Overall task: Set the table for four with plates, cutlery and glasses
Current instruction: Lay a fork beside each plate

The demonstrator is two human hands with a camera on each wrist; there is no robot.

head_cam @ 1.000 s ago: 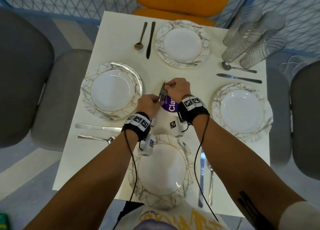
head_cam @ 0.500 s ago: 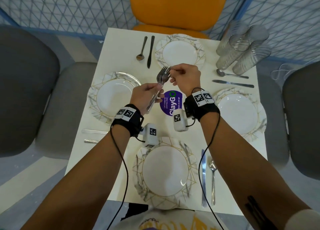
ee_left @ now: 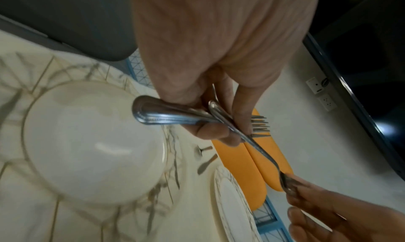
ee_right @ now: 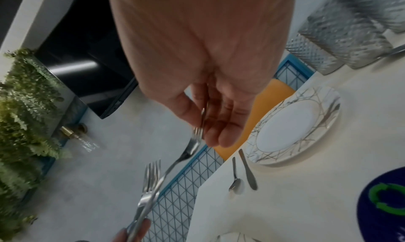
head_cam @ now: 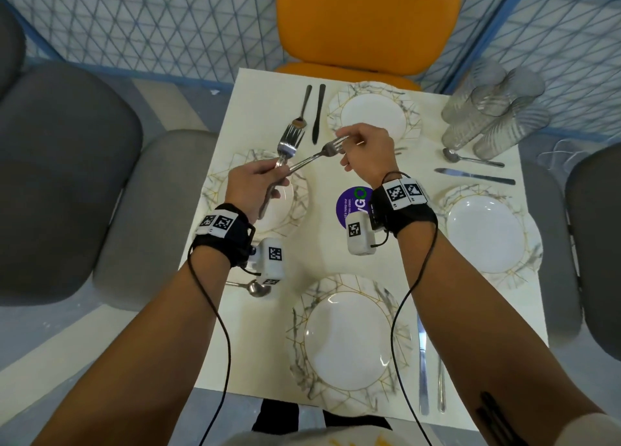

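Above the left plate, my left hand grips a bundle of forks by the handles, tines pointing away. One fork angles out of the bundle to the right, and my right hand pinches its tines. The left wrist view shows the handles in my fist and that single fork running to the right hand's fingers. In the right wrist view my fingertips hold the fork's head. Plates lie at the far, right and near places.
Several ribbed glasses stand bunched at the far right corner. A spoon and knife lie beside each plate: far, right, near. A purple sticker marks the table centre. Grey chairs flank the table, with an orange chair beyond.
Both hands rose from the table centre with the forks. The left hand moved left over the left plate, and the right hand drew one fork's head out to the right.
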